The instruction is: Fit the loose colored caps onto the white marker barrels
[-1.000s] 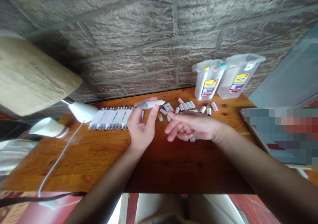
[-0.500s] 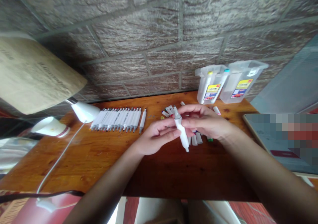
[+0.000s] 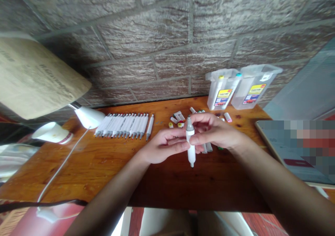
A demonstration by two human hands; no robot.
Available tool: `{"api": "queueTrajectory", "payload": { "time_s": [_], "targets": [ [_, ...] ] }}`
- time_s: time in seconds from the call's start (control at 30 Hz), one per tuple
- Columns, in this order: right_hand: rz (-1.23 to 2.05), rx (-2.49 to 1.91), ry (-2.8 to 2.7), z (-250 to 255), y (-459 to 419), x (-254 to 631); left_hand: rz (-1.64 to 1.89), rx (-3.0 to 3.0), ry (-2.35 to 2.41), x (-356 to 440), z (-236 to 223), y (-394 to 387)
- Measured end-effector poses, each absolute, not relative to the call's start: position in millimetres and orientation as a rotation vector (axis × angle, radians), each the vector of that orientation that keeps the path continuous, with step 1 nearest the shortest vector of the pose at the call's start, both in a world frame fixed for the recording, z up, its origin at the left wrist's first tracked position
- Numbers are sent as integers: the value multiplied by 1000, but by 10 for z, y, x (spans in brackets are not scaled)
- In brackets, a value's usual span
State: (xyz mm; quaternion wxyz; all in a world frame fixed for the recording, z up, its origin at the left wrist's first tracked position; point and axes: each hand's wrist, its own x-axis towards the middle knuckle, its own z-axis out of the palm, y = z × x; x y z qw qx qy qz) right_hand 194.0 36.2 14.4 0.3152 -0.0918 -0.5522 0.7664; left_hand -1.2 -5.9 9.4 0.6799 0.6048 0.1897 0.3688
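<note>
A white marker (image 3: 192, 152) with a grey tip section is held nearly upright between both hands, above the table's front half. My left hand (image 3: 164, 146) pinches it from the left, thumb and fingers against the barrel. From the other side my right hand (image 3: 213, 130) grips it with thumb and fingers. Behind the hands lie loose marker caps (image 3: 180, 117), partly hidden by my fingers. To the left stretches a row of uncapped white markers (image 3: 123, 126) lying side by side, with one marker (image 3: 150, 127) slightly apart at its right end.
Two clear plastic containers (image 3: 252, 84) stand at the back right; the left one holds a yellow-ended and a blue-ended marker. A tablet-like panel (image 3: 285, 152) is at the right. A lamp (image 3: 89, 117), its white cable and a paper cup (image 3: 52, 133) occupy the left. A brick wall rises behind.
The marker has turned from a slant to nearly upright, and its lower end has moved slightly left and down. Both hands keep hold of it in about the same place.
</note>
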Motion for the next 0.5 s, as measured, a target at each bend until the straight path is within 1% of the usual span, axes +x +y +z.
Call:
{"api": "queueTrajectory", "payload": {
  "time_s": [0.5],
  "targets": [
    [1961,-352,-1546,111,349,1925,804,1461,462,-35,35,-23]
  ]
}}
